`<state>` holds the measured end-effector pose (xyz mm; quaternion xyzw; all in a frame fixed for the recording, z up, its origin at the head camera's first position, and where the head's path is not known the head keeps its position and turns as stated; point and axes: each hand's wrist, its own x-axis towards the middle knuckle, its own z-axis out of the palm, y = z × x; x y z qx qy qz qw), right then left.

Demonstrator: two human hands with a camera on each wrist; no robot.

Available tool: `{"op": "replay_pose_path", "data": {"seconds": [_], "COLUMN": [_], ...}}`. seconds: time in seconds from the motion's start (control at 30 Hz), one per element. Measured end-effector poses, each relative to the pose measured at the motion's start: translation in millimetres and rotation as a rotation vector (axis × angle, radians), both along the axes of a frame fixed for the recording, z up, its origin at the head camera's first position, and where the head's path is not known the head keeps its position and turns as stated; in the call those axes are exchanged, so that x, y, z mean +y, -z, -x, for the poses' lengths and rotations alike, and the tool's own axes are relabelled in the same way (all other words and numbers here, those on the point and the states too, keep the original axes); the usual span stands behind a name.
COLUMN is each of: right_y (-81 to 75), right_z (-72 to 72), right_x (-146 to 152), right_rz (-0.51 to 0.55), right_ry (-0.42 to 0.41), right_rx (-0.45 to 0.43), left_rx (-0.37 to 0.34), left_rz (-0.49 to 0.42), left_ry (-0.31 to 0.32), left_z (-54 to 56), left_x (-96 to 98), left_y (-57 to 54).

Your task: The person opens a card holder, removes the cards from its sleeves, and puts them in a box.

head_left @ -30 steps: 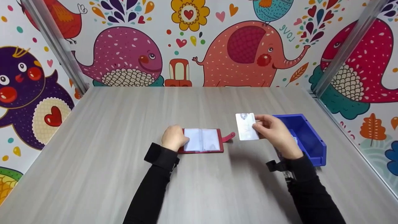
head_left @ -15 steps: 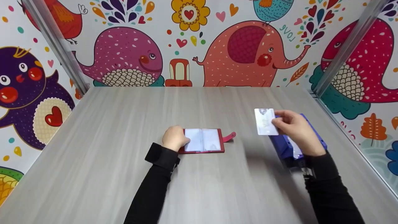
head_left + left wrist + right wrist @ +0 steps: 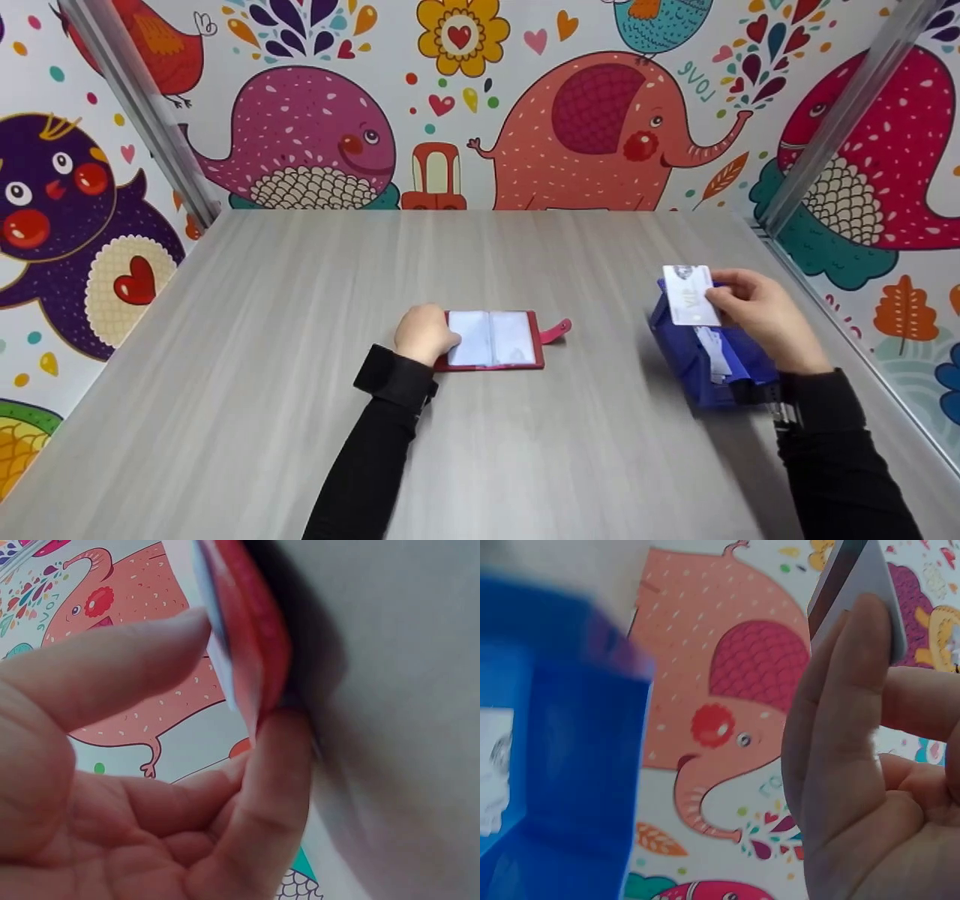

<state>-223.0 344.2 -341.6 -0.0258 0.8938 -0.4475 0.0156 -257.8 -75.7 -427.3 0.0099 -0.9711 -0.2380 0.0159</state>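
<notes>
A red card holder [image 3: 538, 341] lies spread open on the table, its clear sleeves facing up and its strap pointing right. My left hand [image 3: 424, 335] pinches its left edge, thumb on the sleeve; the left wrist view shows the red cover [image 3: 259, 630] between thumb and fingers. Above the blue bin [image 3: 679, 352], my right hand [image 3: 769, 315] pinches a white card [image 3: 690, 296] marked VIP by its right edge. In the right wrist view the card [image 3: 885, 585] shows a dark stripe on its back. White cards [image 3: 716, 356] lie inside the bin, partly hidden by the right hand and arm.
The wood-grain table [image 3: 300, 300] runs back to a wall [image 3: 450, 112] printed with cartoon animals. Metal posts [image 3: 139, 112] stand at both rear corners, and printed panels flank the sides.
My right hand has carried the card rightwards, from beside the card holder's strap to over the blue bin. The left hand keeps its hold on the card holder.
</notes>
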Motion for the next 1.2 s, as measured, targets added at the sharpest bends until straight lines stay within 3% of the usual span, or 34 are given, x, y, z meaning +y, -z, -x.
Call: {"op": "replay_pose_path", "data": {"seconds": [0.2,0.6,1.2], "right_y": [7.0,19.1,23.0], "right_z": [4.4,10.4,10.0], "right_x": [16.8,34.2,42.9], "right_rz": [-0.069,-0.084,-0.186], "right_ry": [0.023,0.077,0.086], "right_rx": [-0.021,0.002,-0.02], "left_rx": [0.005,-0.018,-0.011], "left_rz": [0.005,0.007,-0.013], "left_ry": [0.002,-0.003,0.001], "left_z": [0.4,0.9,-0.8], "left_x": [0.4,0.6,-0.2], "left_y": [0.7,-0.7,-1.1]}}
